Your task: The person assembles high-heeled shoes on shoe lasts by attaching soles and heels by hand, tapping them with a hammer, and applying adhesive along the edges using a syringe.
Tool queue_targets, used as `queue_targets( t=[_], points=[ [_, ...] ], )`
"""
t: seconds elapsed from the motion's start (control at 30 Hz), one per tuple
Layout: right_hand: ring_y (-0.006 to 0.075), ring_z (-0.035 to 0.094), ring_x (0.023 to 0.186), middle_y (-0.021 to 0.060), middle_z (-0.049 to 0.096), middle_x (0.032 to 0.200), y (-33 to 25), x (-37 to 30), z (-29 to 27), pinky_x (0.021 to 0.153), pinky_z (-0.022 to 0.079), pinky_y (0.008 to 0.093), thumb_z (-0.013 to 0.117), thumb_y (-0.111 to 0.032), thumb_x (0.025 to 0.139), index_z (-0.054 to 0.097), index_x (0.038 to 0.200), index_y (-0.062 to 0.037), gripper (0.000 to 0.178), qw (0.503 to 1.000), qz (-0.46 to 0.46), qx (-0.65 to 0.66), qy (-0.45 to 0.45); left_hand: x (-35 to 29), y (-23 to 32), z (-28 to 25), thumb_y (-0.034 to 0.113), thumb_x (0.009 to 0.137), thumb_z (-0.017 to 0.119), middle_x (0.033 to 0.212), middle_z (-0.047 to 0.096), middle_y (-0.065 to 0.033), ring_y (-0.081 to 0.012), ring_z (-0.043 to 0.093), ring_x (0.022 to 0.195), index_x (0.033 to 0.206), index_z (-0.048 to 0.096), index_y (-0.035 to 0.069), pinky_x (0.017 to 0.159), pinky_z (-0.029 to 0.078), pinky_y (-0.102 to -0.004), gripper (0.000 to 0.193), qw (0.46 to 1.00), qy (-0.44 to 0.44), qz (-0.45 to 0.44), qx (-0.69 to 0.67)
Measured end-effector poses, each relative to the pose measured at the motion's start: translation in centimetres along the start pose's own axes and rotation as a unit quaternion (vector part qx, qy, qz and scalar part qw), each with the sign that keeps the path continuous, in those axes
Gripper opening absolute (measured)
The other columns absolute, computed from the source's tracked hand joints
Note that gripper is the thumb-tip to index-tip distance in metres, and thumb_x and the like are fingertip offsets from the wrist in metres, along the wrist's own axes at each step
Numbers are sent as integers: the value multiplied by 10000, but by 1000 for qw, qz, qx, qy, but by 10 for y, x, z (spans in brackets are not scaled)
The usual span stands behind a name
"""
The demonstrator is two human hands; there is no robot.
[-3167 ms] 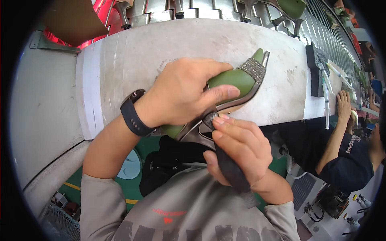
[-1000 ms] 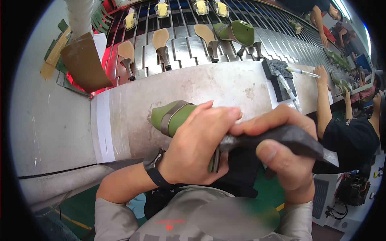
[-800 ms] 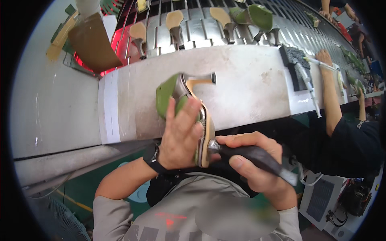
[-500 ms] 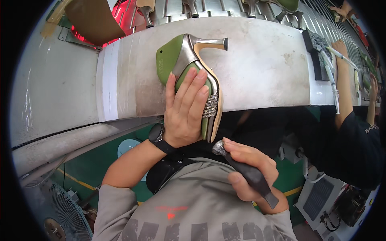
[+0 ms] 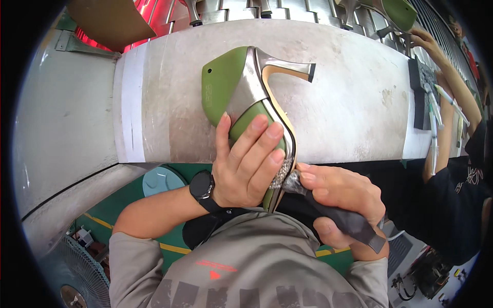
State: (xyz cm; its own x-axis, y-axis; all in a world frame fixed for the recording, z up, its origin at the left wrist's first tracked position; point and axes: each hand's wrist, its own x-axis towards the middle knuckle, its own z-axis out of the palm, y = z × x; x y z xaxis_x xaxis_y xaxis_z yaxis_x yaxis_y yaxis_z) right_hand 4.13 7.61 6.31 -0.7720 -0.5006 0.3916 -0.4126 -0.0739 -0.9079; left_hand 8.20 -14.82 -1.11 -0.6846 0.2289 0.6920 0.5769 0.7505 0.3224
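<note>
High-heeled shoe (image 5: 254,92) on its side, near edge of pale table (image 5: 354,102), toe overhanging. Left hand (image 5: 244,172): fingers slightly apart across it; thumb hidden, cannot tell if clamped. Right hand (image 5: 352,197): fingers clamped on dark tool (image 5: 341,218).

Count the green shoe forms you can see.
2: one green form with the left hand on it, another green form on the metal slats, upper right. Others may be hidden.
</note>
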Motion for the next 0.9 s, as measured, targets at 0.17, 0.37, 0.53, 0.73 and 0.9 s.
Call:
queue_targets(
  t=[0.17,0.37,0.53,0.73,0.9],
  points=[
    [435,770,1039,254,774,1074,-1,26,-17,848,662,445,863,-114,801,735,982,62,283,997,17,-28,-69,-5,-3,9,172,1067,552,1482,604,-174,-359,600,1373,1421,468,76,1190,280,-753,376,1000,20,7,22],
    [492,764,954,290,753,1029,10,54,-37,805,660,516,799,-194,902,658,1045,60,324,984,-1,17,-175,-9,0,13,166,1025,658,1458,621,-84,-295,615,1363,1412,482,120,1193,298,-749,427,999,32,-2,19],
    [493,759,975,308,745,1045,8,75,-43,820,658,521,810,-169,882,658,1034,71,323,971,10,19,-238,-9,0,15,168,1031,645,1453,628,-82,-282,626,1348,1411,486,114,1198,290,-747,415,999,34,-4,18],
    [424,773,977,258,765,1040,-12,34,-19,895,664,476,862,-83,786,723,1004,69,301,990,63,-4,-130,-6,1,12,190,1054,604,1458,633,-95,-279,627,1346,1410,483,114,1196,298,-731,384,1000,17,-4,18],
    [445,760,1012,310,741,1098,-32,17,-1,922,643,489,844,-39,769,683,1010,103,322,993,87,-58,-57,-1,1,12,185,1068,566,1457,630,-123,-295,622,1351,1389,490,101,1187,312,-727,340,999,29,7,12]
  ],
)
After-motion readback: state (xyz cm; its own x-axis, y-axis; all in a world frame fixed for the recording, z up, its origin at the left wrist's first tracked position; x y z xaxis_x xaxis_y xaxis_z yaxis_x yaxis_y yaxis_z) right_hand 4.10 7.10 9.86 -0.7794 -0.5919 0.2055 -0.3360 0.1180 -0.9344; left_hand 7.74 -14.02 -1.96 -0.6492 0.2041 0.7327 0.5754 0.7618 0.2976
